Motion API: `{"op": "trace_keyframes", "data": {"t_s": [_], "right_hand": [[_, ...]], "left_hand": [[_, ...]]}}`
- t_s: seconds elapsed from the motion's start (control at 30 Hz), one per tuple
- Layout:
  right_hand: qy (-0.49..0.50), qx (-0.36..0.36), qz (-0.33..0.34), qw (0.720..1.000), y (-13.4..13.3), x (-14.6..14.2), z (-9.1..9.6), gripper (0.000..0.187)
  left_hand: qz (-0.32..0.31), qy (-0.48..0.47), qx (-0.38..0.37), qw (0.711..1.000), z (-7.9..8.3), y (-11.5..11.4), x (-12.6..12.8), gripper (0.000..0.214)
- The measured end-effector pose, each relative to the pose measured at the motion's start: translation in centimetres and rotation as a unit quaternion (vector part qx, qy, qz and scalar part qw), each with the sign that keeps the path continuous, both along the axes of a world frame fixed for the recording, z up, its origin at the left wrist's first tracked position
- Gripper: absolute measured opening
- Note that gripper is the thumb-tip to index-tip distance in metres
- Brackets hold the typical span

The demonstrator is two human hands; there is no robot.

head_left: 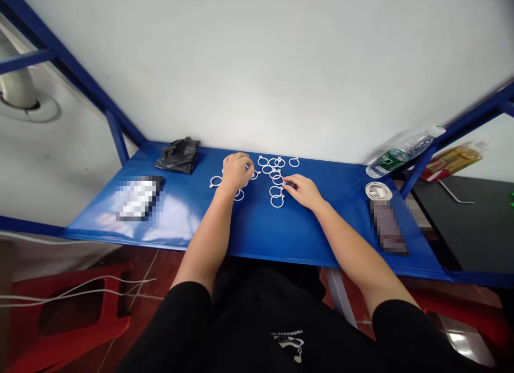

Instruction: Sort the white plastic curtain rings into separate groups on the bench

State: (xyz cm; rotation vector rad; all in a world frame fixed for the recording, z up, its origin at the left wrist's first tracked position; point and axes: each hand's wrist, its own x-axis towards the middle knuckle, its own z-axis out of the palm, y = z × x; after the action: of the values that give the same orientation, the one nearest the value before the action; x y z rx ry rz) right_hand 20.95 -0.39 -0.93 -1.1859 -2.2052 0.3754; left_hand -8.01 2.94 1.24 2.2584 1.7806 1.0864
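Several thin white rings, each with a small knob or eye like curtain rings, lie on the blue table (pixel 257 228) in two loose groups. My left hand (pixel 237 172) is over the left group, its fingers curled inward; what they hold, if anything, is hidden. One white ring (pixel 216 181) lies to its left, and others show partly beneath it. My right hand (pixel 304 191) pinches the small eye of a white ring (pixel 277 179) at the right group's edge. Nearer me is another ring (pixel 277 201), while a separate ring (pixel 294 162) lies toward the wall.
A crumpled black plastic bag (pixel 179 154) and a blurred-out flat item (pixel 140 198) are on the left. At the right are a water bottle (pixel 403 152) leaning by the blue frame, a coiled white cable (pixel 378 191) and a blurred dark phone-like item (pixel 388 226). A white wall (pixel 257 67) rises behind.
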Motion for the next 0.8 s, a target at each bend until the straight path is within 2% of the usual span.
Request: {"op": "trace_keyframes", "data": {"t_s": [0.2, 0.33, 0.4, 0.47, 0.67, 0.8], "right_hand": [[-0.016, -0.003, 0.005, 1.0, 0.6, 0.6, -0.4, 0.025], [-0.017, -0.021, 0.016, 1.0, 0.5, 0.3, -0.2, 0.038], [-0.036, -0.019, 0.043, 0.998, 0.4, -0.3, -0.1, 0.051], [-0.065, -0.009, 0.072, 0.995, 0.3, -1.0, 0.0, 0.056], [-0.116, -0.005, 0.114, 0.987, 0.5, -1.0, -0.2, 0.037], [-0.097, -0.018, 0.084, 0.992, 0.7, 0.0, -0.4, 0.029]], "left_hand": [[0.1, -0.016, -0.064, 0.993, -0.4, 0.4, -1.8, 0.013], [0.148, -0.04, -0.042, 0.987, -0.4, 0.6, -1.6, 0.017], [0.128, -0.038, -0.01, 0.991, -0.6, 0.4, -0.6, 0.019], [0.074, -0.016, 0.006, 0.997, -1.0, 0.0, 0.8, 0.02], [-0.09, 0.091, -0.058, 0.99, -2.0, -2.3, 5.7, 0.023], [-0.129, 0.131, -0.102, 0.978, -2.2, -3.2, 6.9, 0.03]]}}
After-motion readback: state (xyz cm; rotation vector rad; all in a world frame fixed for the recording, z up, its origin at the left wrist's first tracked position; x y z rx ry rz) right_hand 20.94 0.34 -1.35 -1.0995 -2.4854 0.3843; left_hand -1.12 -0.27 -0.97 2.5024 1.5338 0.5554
